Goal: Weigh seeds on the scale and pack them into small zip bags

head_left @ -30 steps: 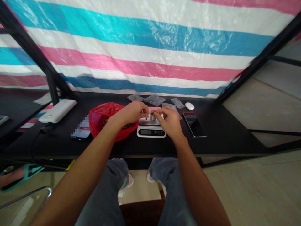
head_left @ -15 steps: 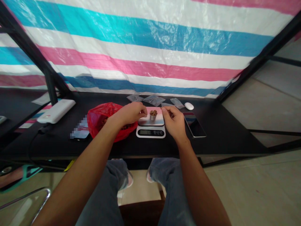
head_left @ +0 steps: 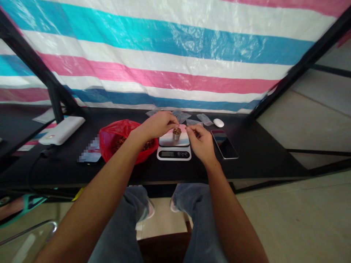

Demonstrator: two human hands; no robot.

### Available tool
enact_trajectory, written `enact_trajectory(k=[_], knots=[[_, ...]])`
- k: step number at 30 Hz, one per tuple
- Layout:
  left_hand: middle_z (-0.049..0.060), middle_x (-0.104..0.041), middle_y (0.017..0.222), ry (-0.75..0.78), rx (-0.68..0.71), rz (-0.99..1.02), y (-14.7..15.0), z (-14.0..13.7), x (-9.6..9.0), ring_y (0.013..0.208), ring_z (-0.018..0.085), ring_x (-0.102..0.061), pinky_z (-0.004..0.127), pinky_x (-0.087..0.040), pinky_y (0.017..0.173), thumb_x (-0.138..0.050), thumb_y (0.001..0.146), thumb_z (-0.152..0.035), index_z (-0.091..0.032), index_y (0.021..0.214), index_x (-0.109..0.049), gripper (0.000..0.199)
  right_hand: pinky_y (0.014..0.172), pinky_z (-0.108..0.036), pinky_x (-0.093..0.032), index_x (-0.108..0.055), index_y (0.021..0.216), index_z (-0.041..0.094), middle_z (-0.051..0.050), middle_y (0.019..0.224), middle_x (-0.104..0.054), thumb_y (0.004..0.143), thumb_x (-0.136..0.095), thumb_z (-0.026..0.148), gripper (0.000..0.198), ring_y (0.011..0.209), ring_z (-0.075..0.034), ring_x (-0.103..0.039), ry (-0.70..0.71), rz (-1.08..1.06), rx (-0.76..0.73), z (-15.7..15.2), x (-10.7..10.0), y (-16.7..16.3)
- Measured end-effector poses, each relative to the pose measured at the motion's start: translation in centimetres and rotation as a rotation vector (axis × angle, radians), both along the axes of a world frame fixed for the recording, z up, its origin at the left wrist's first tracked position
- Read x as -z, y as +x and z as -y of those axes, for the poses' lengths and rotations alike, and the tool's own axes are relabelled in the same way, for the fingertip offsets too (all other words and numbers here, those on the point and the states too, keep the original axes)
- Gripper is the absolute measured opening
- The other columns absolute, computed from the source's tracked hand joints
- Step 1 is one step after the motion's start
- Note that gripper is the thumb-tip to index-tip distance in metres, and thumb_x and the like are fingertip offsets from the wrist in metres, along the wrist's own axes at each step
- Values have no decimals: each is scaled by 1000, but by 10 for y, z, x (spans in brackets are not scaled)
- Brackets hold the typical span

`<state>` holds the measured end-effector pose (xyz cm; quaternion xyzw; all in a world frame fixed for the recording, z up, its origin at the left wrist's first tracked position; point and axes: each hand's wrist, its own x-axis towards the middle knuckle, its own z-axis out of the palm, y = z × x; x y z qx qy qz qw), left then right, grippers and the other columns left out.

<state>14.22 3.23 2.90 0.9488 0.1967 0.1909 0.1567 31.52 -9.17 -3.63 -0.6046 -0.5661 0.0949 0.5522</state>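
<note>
A small metal cup (head_left: 176,137) heaped with brown pieces stands upright on the shiny platform of a white digital scale (head_left: 173,153). Just above the cup's rim, my left hand (head_left: 164,123) has its fingertips pinched together; whatever is between them is too small to make out. My right hand (head_left: 201,140) is at the scale's right edge, thumb and forefinger closed in a pinch, with something tiny or nothing between them. Under my left forearm sits an open red plastic bag (head_left: 117,132) holding many more brown pieces, partly hidden by the arm.
Several clear plastic bags (head_left: 181,116) lie behind the scale, near a white oval object (head_left: 218,122). A dark-screened phone (head_left: 225,144) lies right of my right hand. Left of the red bag are another phone (head_left: 91,155) and a white box-shaped device (head_left: 62,130) with a cable. Striped sheeting (head_left: 164,73) hangs behind the black table (head_left: 263,153).
My left hand has moved right and slightly away from me, from beside the cup to above it. The right hand keeps its pinch by the scale. The view has shifted slightly.
</note>
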Motion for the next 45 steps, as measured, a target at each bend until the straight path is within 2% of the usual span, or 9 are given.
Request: enact_trajectory(k=[15,23,27,33,38,43,45], knots=[[9,-82,101,-28,-20,-15,-2,2,2,91,23,-71,32,-52,85,-57,94,-24,-19,98,-87,30,72,-34,-46,-75,88,19,-5,84,-72,96,-62,37,23,74,-19,-60,4,-12,2,2,0,2],[6,-81,98,-29,-27,67,-7,5,1,92,22,-71,33,-52,85,-57,95,-29,-20,95,-86,30,71,-34,-47,-78,92,19,-4,86,-74,95,-63,39,25,73,-19,-61,43,-51,52,2,5,10],[6,-81,103,-59,-93,206,-20,22,1,97,22,-71,33,-53,88,-56,98,-32,-19,99,-83,29,77,-36,-53,-76,95,18,-7,92,-77,93,-62,42,28,78,-21,-67,78,-128,140,0,9,27],[6,-79,98,-162,-208,402,-49,62,16,84,18,-69,29,-53,81,-58,100,-38,-18,102,-80,30,80,-39,-57,-73,99,16,-10,91,-77,86,-62,39,28,82,-24,-71,120,-143,352,-2,13,62],[4,-78,88,-248,-375,539,-62,71,45,76,16,-67,27,-51,70,-61,98,-39,-17,99,-80,29,88,-44,-58,-73,106,16,-13,97,-78,88,-62,37,30,88,-27,-73,-25,18,382,-12,16,71],[4,-78,90,-292,-412,588,-66,66,69,75,16,-66,27,-49,67,-61,99,-40,-17,102,-80,30,110,-52,-50,-72,125,15,-18,131,-73,87,-64,28,41,122,-34,-66,-225,415,242,-23,15,59],[4,-78,91,-299,-421,587,-68,65,74,74,16,-66,27,-48,66,-61,99,-40,-17,103,-80,30,111,-53,-49,-71,130,15,-18,136,-70,88,-62,25,44,127,-36,-64,-362,503,236,-19,13,53]])
